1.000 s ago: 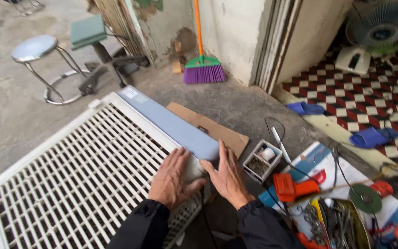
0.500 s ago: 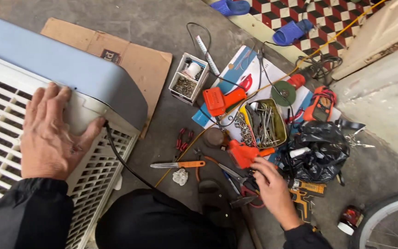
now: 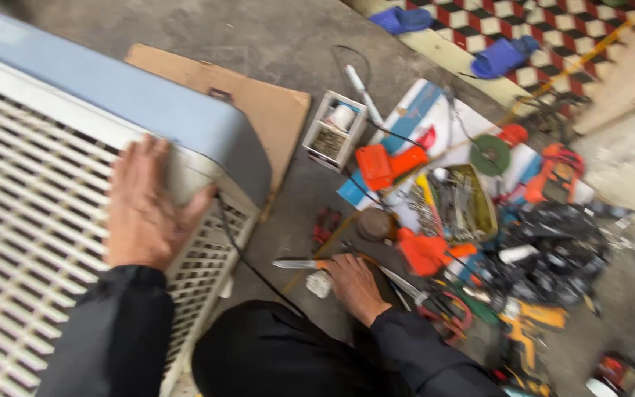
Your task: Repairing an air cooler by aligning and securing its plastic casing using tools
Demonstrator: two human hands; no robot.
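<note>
My left hand (image 3: 145, 213) lies flat, fingers apart, on the rounded corner of a big white and pale blue air cooler (image 3: 148, 110) with a slatted grille, lying on the floor. My right hand (image 3: 354, 283) is down on the concrete, its fingers over the orange handle end of a pointed metal tool (image 3: 299, 263). Blur hides whether the fingers close on it. A black cable (image 3: 248, 261) runs from the cooler's corner toward my lap.
A cardboard sheet (image 3: 273, 110) lies under the cooler's far side. To the right are a small box of parts (image 3: 332, 129), an orange power tool (image 3: 384, 165), a tray of hardware (image 3: 464, 202), black bags (image 3: 560, 250), pliers and cutters. Blue sandals (image 3: 501, 55) rest on the chequered tiles.
The view went from the cooler's grille to the tool pile. My right hand left the cooler, reached into the tools, then drew left onto the orange-handled tool. My left hand stayed on the corner.
</note>
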